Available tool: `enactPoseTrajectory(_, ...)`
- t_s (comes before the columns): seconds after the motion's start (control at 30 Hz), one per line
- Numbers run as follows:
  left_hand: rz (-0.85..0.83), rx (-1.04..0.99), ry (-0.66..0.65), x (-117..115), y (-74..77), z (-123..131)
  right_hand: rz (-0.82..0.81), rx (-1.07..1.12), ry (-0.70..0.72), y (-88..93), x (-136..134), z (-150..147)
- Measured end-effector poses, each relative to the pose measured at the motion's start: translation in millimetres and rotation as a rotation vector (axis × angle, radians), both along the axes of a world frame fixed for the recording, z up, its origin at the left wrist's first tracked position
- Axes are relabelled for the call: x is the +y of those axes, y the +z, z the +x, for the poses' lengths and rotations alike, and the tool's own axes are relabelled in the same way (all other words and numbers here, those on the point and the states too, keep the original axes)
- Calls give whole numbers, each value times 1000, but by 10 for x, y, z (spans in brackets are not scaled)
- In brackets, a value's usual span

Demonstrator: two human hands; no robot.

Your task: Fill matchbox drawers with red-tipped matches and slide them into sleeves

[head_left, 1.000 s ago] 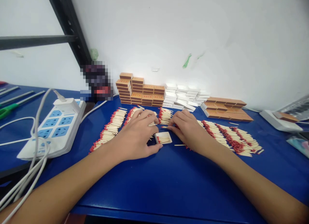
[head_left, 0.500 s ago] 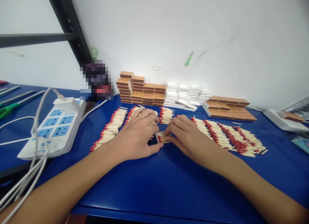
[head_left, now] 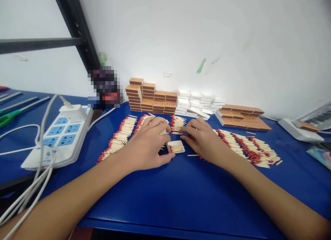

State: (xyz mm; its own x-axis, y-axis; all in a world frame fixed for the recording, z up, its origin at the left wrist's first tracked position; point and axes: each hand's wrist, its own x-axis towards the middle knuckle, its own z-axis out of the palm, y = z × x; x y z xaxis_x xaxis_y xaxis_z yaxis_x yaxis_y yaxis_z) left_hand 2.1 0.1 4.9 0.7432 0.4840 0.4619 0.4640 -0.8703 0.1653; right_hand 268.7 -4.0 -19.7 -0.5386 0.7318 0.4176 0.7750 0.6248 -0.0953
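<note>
A small white matchbox tray [head_left: 182,149] lies on the blue table, partly filled with red-headed matches [head_left: 176,148]. My left hand [head_left: 151,143] is closed around its left end, thumb at the near side and index finger at the far side. Just right of the tray, my right hand [head_left: 204,138] hovers over a row of matches, its thumb and index finger apart with nothing visible between them. Its other fingers are partly hidden. One loose match [head_left: 192,155] lies below the right thumb. Left of my left hand is another row of matches [head_left: 121,135].
Brown matchboxes [head_left: 147,102] are stacked against the wall, beside white trays [head_left: 191,104] and flat brown sleeves [head_left: 241,117]. More match rows [head_left: 250,148] lie at right. A power strip [head_left: 62,135] with looped white cables and green-handled scissors [head_left: 10,118] are at left.
My right hand has moved off the tray to the right and slightly back, uncovering the tray's right end. My left hand stays at the tray. The view has shifted slightly.
</note>
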Motion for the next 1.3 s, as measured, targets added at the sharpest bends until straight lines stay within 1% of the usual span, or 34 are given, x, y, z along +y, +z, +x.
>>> enactPoseTrajectory(0.27, 6, -2, -2, 5, -22, 8, -10, 26, 4, -38, 13, -30)
enactPoseTrajectory(0.43, 12, 6, -1, 6, -24, 5, 13, 17, 3, -44, 22, -51)
enactPoseTrajectory(0.63, 22, 10, 0, 15, -30, 0, 11, -64, -1, -40, 42, -55)
enactPoseTrajectory(0.73, 28, 8, -2, 17, -26, -1, 15, -110, -9, -10, 38, -36)
enactPoseTrajectory(0.83, 32, 5, 0, 19, -25, 0, 45, -104, -6, 59, 8, -4)
enactPoseTrajectory(0.93, 40, 2, 5, 20, -32, 2, 102, -82, 14, 144, -61, -2)
enactPoseTrajectory(1.03, 45, -3, 6, 18, -36, 4, 116, -101, 42, 199, -162, -72)
enactPoseTrajectory(1.17, 28, 7, 3, 12, -27, 1, 92, -131, 100, 201, -256, -205)
enactPoseTrajectory(1.23, 19, 12, 0, 11, -23, -2, 68, -102, 125, 183, -245, -221)
enactPoseTrajectory(1.3, 23, 14, -4, 13, -25, -5, 70, -60, 104, 157, -194, -185)
